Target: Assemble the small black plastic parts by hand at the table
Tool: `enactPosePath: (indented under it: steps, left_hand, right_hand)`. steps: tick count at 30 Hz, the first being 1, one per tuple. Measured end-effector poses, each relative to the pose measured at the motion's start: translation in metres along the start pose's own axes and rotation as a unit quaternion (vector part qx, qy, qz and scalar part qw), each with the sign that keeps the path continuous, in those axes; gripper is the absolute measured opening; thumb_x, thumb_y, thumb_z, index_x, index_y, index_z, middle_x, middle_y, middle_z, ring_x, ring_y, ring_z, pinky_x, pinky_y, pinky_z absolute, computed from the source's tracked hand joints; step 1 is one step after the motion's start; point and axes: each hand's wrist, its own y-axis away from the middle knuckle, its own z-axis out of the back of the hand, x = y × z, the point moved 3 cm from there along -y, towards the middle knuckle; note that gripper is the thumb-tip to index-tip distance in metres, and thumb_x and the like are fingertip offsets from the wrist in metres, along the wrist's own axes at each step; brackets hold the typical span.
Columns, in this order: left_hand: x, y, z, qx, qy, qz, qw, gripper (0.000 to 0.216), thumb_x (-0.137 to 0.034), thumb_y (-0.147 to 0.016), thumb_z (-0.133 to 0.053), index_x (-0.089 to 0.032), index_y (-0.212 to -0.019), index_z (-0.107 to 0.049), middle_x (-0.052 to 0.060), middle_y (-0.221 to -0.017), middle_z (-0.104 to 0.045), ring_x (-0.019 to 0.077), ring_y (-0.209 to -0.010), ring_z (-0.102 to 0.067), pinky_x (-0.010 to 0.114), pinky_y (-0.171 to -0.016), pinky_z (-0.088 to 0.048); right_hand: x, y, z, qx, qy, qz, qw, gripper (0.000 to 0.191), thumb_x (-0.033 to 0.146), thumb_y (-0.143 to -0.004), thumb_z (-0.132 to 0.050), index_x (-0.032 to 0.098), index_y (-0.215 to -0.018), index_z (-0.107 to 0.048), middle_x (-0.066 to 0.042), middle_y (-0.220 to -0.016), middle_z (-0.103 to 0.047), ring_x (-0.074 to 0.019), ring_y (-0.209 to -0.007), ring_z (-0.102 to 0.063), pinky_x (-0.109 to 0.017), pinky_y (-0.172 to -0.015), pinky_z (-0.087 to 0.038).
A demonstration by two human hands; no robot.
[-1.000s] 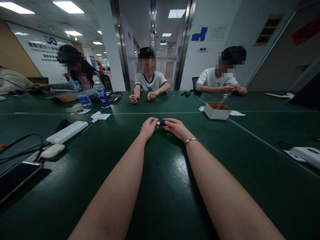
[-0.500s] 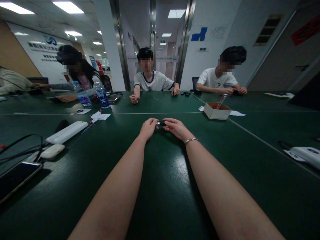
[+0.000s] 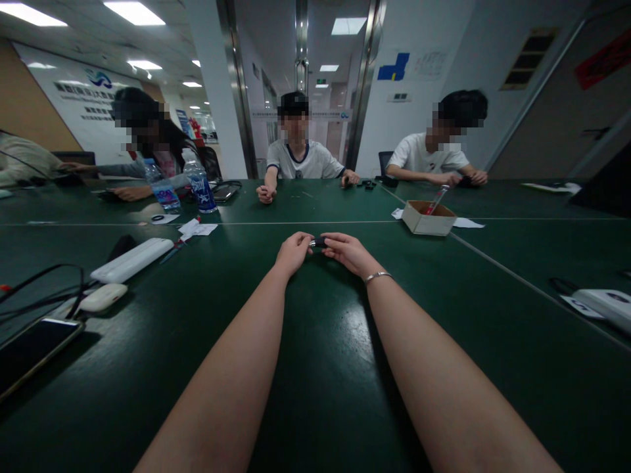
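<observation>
In the head view, a small black tube with a silver band [image 3: 319,242] lies level between my two hands, just above the green table or resting on it; I cannot tell which. My left hand [image 3: 294,251] has its fingertips closed on the silver end. The fingers of my right hand [image 3: 348,252] pinch the black end, and a silver bracelet [image 3: 378,277] circles that wrist. Both ends of the tube are hidden by my fingers, so its exact kind does not show.
A phone [image 3: 37,351], a white case [image 3: 103,297] and a long white device [image 3: 133,259] lie to the left. Two bottles [image 3: 200,184] stand behind them. An open cardboard box [image 3: 428,222] is at the right. Several people sit across the green table [image 3: 315,394].
My hands and the tube stay almost still. The person opposite has shifted slightly to the right, and an orange bit near the right-hand person's fingers no longer shows.
</observation>
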Motion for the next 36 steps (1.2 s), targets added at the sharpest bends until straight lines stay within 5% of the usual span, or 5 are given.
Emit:
enactPosePath:
  steps: [36]
  left_hand:
    - [0.0009, -0.0006, -0.0007, -0.004, 0.016, -0.006, 1.000, 0.024, -0.032, -0.087, -0.051, -0.018, -0.098, -0.067, 0.004, -0.077, -0.068, 0.0171, -0.076, -0.062, 0.028, -0.073, -0.045]
  right_hand:
    - [-0.0017, -0.0029, 0.0013, 0.009, 0.004, 0.002, 1.000, 0.016, -0.004, -0.083, -0.066, 0.010, -0.089, -0.070, -0.009, -0.082, -0.067, -0.0119, -0.063, -0.064, -0.016, -0.058, -0.057]
